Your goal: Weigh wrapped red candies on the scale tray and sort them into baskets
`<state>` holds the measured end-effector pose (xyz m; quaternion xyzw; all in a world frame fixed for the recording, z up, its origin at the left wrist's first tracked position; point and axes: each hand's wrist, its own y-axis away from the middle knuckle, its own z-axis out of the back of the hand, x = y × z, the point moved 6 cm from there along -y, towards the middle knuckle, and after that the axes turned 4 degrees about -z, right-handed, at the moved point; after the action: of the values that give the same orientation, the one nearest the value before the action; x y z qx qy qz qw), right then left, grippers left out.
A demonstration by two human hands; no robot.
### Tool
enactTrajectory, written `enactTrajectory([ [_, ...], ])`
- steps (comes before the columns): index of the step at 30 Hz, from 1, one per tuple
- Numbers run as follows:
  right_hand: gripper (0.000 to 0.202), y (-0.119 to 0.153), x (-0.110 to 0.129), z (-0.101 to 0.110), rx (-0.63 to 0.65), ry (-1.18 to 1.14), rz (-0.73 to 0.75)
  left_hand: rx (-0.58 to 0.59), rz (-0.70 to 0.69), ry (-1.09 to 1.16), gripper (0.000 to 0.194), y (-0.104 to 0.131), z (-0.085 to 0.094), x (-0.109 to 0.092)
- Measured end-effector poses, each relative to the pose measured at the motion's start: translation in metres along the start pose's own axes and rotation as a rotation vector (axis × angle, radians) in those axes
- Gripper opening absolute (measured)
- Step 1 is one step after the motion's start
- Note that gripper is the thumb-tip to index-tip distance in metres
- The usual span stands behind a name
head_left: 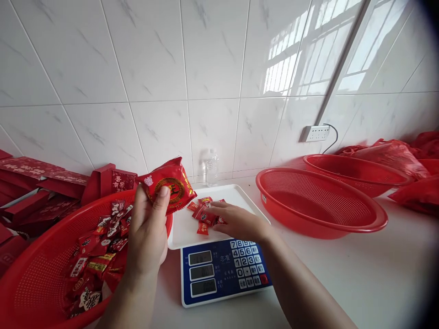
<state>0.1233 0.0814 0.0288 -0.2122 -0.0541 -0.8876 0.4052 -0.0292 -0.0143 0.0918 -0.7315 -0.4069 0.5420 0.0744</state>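
Note:
My left hand (150, 233) grips a red packet (170, 185) with a round gold emblem, thumb on its front, held up in front of the wall. Small red wrapped candies (202, 227) lie in a loose group on the white tray (178, 237) of a digital scale (224, 276). Over this group is my right hand (242, 220), palm down with fingers stretched out; whether the fingertips touch the candies is hard to see. Left of the scale, a red plastic basket (37, 274) holds more wrapped candies (99, 246), partly hidden behind my left forearm.
Two red baskets (322, 224) stand at the right, with red plastic bags (387, 155) behind them. A clear bottle (212, 168) is against the tiled wall. Red boxes (44, 178) are piled at the left. A power strip (316, 133) is mounted on the wall.

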Motion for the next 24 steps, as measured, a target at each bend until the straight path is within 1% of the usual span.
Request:
enactTrajectory([
  [1, 0.055, 0.003, -0.006, 0.005, -0.004, 0.003, -0.047, -0.002, -0.005, 0.005, 0.013, 0.0, 0.0, -0.001],
  [3, 0.056, 0.007, -0.018, 0.01, 0.001, 0.013, -0.141, -0.004, -0.015, 0.013, 0.011, 0.0, 0.001, -0.003],
  [5, 0.05, 0.006, -0.024, 0.01, 0.027, 0.018, -0.188, -0.01, -0.033, 0.013, 0.012, 0.0, 0.002, -0.004],
  [8, 0.039, 0.001, -0.028, 0.005, 0.04, -0.003, -0.214, -0.02, -0.054, 0.002, 0.018, 0.001, 0.002, -0.004],
  [10, 0.03, -0.001, -0.031, 0.006, 0.003, -0.045, -0.233, -0.022, -0.04, 0.012, 0.019, 0.001, 0.001, -0.002],
  [12, 0.023, 0.0, -0.035, 0.012, -0.061, -0.119, -0.249, -0.024, -0.02, 0.035, 0.02, 0.001, 0.001, -0.001],
  [15, 0.022, 0.005, -0.04, 0.025, -0.163, -0.296, -0.242, -0.033, -0.018, 0.056, 0.018, 0.002, 0.002, -0.002],
  [18, 0.025, 0.007, -0.04, 0.034, -0.233, -0.56, -0.2, -0.032, -0.013, 0.053, 0.016, 0.003, 0.001, -0.002],
  [21, 0.03, 0.004, -0.041, 0.035, -0.306, -0.866, -0.172, -0.029, -0.009, 0.044, 0.018, 0.005, -0.001, -0.003],
  [24, 0.034, -0.002, -0.051, 0.034, -0.421, -1.154, -0.16, -0.017, -0.001, 0.042, 0.017, 0.006, -0.003, -0.003],
])
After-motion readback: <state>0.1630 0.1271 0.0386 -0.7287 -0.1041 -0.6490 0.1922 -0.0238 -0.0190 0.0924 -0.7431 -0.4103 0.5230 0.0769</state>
